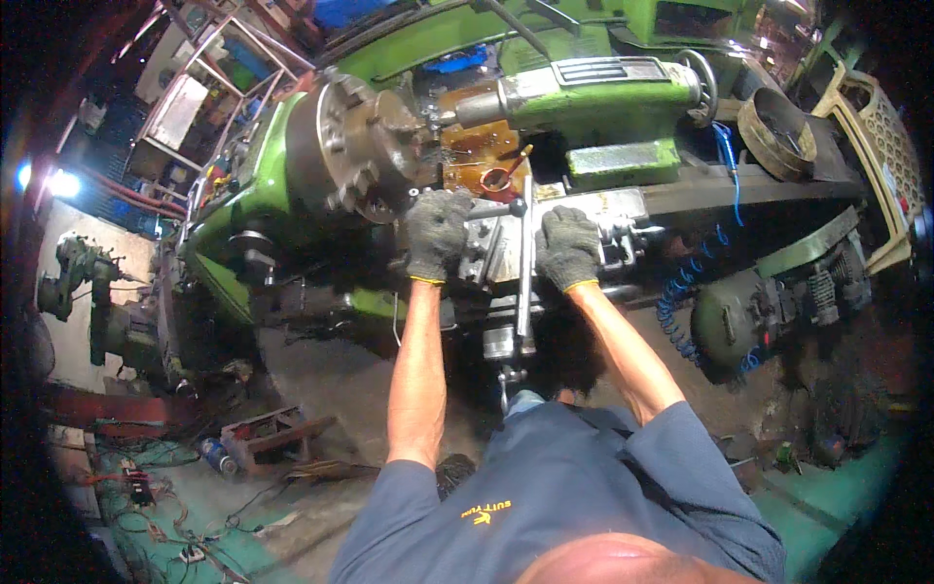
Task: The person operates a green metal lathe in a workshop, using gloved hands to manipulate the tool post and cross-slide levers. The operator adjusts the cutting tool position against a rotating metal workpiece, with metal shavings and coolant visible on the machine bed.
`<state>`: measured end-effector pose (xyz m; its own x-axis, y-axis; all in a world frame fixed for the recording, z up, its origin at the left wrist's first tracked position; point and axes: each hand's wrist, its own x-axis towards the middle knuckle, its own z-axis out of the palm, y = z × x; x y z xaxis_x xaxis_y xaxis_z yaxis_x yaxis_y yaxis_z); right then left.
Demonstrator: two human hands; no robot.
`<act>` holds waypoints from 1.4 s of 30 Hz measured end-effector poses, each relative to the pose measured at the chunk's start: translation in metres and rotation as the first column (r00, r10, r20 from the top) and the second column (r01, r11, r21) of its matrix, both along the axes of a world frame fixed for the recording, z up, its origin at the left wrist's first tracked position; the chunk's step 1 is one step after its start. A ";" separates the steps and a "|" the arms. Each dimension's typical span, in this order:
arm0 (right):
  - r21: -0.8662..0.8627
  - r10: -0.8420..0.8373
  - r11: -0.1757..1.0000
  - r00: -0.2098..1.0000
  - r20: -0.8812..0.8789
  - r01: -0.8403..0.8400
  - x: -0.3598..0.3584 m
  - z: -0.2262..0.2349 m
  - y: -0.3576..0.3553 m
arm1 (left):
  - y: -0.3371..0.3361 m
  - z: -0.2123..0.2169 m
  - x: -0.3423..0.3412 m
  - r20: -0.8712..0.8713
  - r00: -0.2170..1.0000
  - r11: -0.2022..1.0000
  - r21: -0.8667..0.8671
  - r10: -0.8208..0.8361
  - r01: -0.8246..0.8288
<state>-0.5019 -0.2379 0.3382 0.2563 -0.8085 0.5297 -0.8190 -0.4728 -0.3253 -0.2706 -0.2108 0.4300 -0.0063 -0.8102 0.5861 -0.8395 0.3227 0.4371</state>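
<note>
On the lathe carriage point(623, 206), we locate the metal lever point(525, 277) between the gloved left hand point(438, 234) and right hand point(567, 243). Both hands' fingers curl downward; we cannot tell whether they grasp anything. The chuck point(336, 136) is near the left hand.

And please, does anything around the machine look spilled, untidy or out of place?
Two things, perhaps. Behind the red cup, an amber-brown surface glistens beside the chuck; it may be oil, though I cannot tell whether it spilled. On the floor at lower left, cables lie loosely tangled, which looks untidy.
</note>
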 end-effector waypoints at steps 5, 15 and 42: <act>0.014 0.001 1.000 1.000 0.011 -0.001 0.004 0.002 0.001 | -0.002 -0.005 0.011 0.297 0.955 0.994 -0.110 0.014 0.020; 0.033 0.010 0.999 1.000 0.000 -0.010 0.003 0.000 0.002 | -0.005 -0.006 0.002 0.021 1.000 0.992 -0.126 -0.012 0.014; -0.030 0.003 1.000 1.000 -0.016 -0.003 0.002 0.000 0.002 | -0.001 0.000 0.001 -0.033 0.999 0.999 -0.042 -0.018 0.016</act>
<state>-0.5002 -0.2359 0.3382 0.2673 -0.7914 0.5498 -0.8225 -0.4846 -0.2978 -0.2697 -0.2120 0.4299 0.0005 -0.7849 0.6196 -0.8189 0.3553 0.4508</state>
